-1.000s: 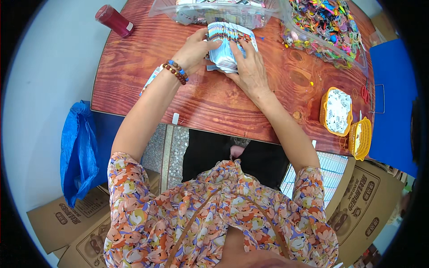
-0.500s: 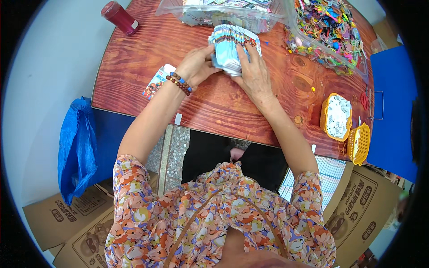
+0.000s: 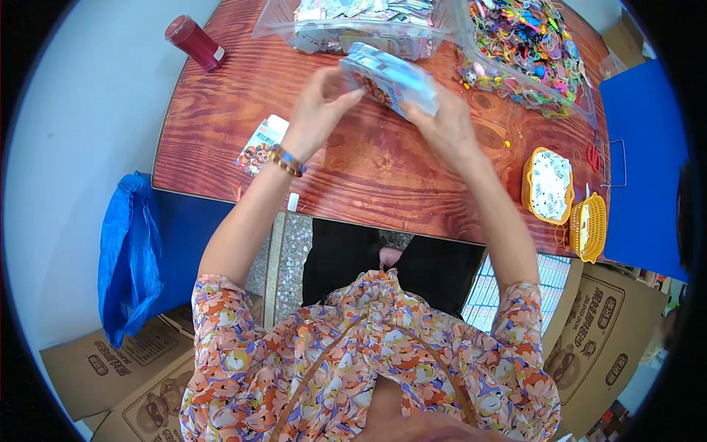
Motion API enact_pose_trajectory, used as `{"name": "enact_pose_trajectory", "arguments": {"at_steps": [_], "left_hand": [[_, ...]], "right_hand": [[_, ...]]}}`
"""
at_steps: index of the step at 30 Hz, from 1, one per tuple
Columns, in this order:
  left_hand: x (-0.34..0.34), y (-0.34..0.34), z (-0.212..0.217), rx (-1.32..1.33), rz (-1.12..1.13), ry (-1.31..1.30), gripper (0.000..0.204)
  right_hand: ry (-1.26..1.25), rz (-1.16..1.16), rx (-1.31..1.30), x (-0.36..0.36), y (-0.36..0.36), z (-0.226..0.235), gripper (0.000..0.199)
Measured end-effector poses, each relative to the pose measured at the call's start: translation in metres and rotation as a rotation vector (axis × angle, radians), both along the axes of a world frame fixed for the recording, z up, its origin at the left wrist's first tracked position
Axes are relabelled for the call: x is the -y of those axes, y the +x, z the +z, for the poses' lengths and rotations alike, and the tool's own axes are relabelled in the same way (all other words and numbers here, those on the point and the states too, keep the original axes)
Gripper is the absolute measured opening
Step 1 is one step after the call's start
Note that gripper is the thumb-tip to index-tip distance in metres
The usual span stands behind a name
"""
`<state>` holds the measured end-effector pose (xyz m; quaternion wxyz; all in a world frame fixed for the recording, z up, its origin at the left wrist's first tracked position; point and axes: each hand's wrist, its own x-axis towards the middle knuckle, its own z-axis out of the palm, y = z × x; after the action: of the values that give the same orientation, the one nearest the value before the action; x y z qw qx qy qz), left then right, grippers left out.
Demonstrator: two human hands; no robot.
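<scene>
Item: stack of blue sticker packs [image 3: 389,79], held above far-centre of worktop [image 3: 368,169], tilted. L hand [image 3: 320,99] fingers pinch its left end; R hand [image 3: 442,125] fingers wrap its right end. Status, judged: stack gathered, not yet set down. One loose pack [image 3: 259,145] lies left; clear bag of packs [image 3: 353,26] far; bead tray [image 3: 526,51] far right.

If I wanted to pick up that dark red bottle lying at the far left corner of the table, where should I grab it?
Probably round the middle of the dark red bottle, coming down from above. It lies on its side on the wooden table, so its round body is exposed on both flanks, with bare wood around it. Put your fingers across its width, not on the ends.
</scene>
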<state>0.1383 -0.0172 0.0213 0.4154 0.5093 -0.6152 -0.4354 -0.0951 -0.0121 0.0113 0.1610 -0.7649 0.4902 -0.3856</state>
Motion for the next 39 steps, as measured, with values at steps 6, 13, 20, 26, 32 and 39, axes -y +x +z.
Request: {"name": "enact_pose_trajectory", "arguments": {"at_steps": [6, 13, 20, 26, 32, 39], "left_hand": [[-0.008, 0.016, 0.003, 0.306, -0.097, -0.349, 0.101], [-0.009, 0.003, -0.04, -0.097, -0.159, 0.186, 0.072], [-0.007, -0.034, -0.066, 0.093, 0.282, -0.03, 0.078], [-0.021, -0.034, -0.057, 0.163, 0.126, -0.097, 0.08], [-0.037, -0.071, -0.065, 0.539, 0.135, -0.35, 0.077], [-0.024, -0.068, -0.057, 0.74, 0.274, -0.271, 0.077]], "right_hand": [[0.745, 0.342, 0.276, 0.035, -0.032, 0.048, 0.055], [1.036, 0.545, 0.175, 0.102, -0.009, 0.008, 0.058], [0.558, 0.376, 0.109, 0.117, -0.008, -0.03, 0.063], [0.475, -0.072, 0.538, 0.006, -0.02, -0.016, 0.066], [0.693, -0.052, 0.955, -0.027, -0.001, -0.024, 0.056], [0.529, -0.09, 0.387, 0.04, 0.017, -0.054, 0.042]]}}
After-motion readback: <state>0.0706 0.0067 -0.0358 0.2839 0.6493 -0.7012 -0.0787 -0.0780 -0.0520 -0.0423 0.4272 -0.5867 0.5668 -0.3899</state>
